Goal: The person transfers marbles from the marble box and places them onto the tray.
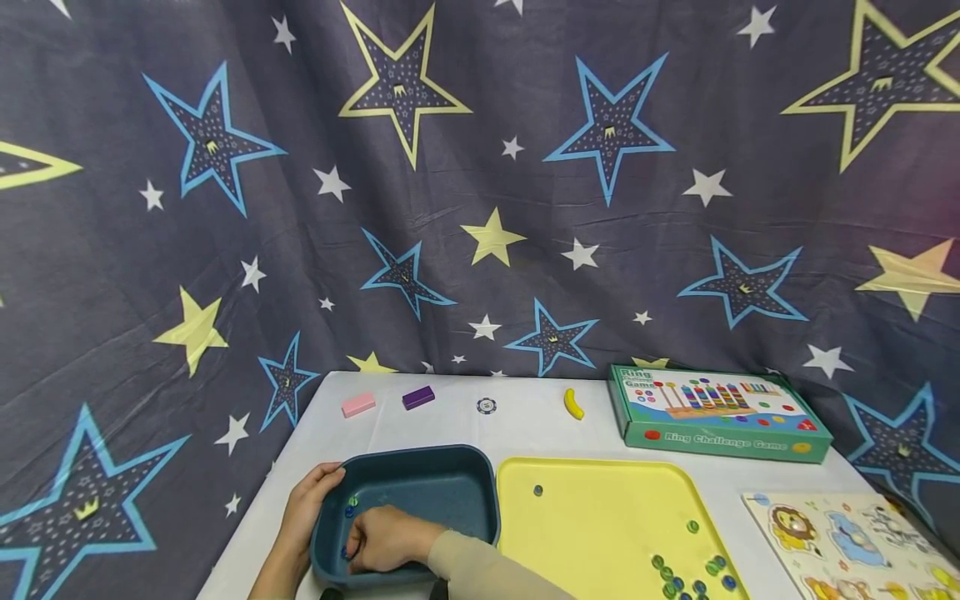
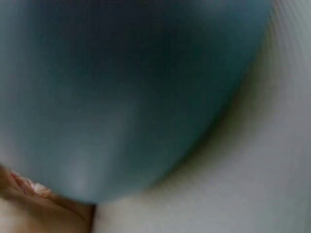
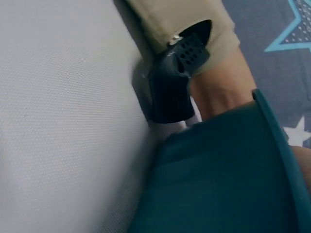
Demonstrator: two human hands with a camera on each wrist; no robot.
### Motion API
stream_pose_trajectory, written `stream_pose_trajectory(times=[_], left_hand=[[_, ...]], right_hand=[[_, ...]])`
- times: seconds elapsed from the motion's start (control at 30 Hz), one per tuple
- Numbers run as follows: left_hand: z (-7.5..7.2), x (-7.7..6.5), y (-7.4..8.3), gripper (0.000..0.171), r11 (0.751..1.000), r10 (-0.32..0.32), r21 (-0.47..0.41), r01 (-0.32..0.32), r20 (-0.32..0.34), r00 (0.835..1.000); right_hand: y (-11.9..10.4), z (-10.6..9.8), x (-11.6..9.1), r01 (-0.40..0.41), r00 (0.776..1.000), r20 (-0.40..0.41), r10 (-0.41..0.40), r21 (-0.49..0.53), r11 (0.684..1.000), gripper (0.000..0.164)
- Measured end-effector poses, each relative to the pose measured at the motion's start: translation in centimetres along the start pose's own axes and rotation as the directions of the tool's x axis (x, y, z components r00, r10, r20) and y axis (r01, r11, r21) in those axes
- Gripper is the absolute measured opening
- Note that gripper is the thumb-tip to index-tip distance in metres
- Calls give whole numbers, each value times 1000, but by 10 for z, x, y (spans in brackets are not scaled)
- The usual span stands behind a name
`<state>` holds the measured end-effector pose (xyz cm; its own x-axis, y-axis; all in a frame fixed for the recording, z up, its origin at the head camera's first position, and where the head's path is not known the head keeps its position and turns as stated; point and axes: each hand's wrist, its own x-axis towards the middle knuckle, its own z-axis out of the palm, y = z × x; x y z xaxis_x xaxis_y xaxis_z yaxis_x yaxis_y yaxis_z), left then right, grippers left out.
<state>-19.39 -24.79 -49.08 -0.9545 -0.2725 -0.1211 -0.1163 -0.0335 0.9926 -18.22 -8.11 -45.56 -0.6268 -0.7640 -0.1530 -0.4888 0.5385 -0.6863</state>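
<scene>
In the head view, a deep dark teal bin stands at the front left of the white table. My left hand holds its left rim, fingertips bent over the edge. My right hand reaches down inside, fingers curled and pinching at a blue marble that shows at their tips. Near the bin's left wall lie a green marble and another blue one. The left wrist view is filled by the bin's blurred outer wall, with some skin at lower left. The right wrist view shows the bin's outside.
A yellow tray adjoins the bin's right side, with several green and blue marbles mostly at its lower right. Behind are a pink block, purple block, poker chip, toy banana and green game box. An animal puzzle board lies right.
</scene>
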Motion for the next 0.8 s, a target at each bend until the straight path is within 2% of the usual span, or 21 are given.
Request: stream_pose_trajectory(times=[0.1,0.2,0.33,0.4,0.5,0.67,0.73,0.8], left_hand=[[0,-1,0,35,1000,-5,-21,5,-1,1000],[0,-1,0,34,1000,-8,-23,9,5,1000],[0,-1,2,35,1000,-9,-14,9,9,1000],[0,0,2,35,1000,-11,-17,12,8,1000],[0,0,2,36,1000,-10,-14,10,3,1000],[-1,1,2,35,1000,3,-8,-3,1,1000],[-1,1,2,35,1000,10,-6,-10,3,1000],[0,1,2,34,1000,14,-6,-14,3,1000]], right_hand=[[-3,3,4,-46,998,-38,46,-18,999,16],[-6,5,8,-70,997,-42,69,-39,997,16],[-8,6,11,-55,998,-21,54,-55,997,8],[-9,6,12,-46,999,-3,46,-27,999,3],[-10,6,11,-32,999,8,32,12,999,7],[-10,6,10,-14,1000,2,14,7,1000,11],[-10,5,10,-15,999,-29,15,3,1000,12],[-8,5,10,-31,995,-94,34,34,999,13]])
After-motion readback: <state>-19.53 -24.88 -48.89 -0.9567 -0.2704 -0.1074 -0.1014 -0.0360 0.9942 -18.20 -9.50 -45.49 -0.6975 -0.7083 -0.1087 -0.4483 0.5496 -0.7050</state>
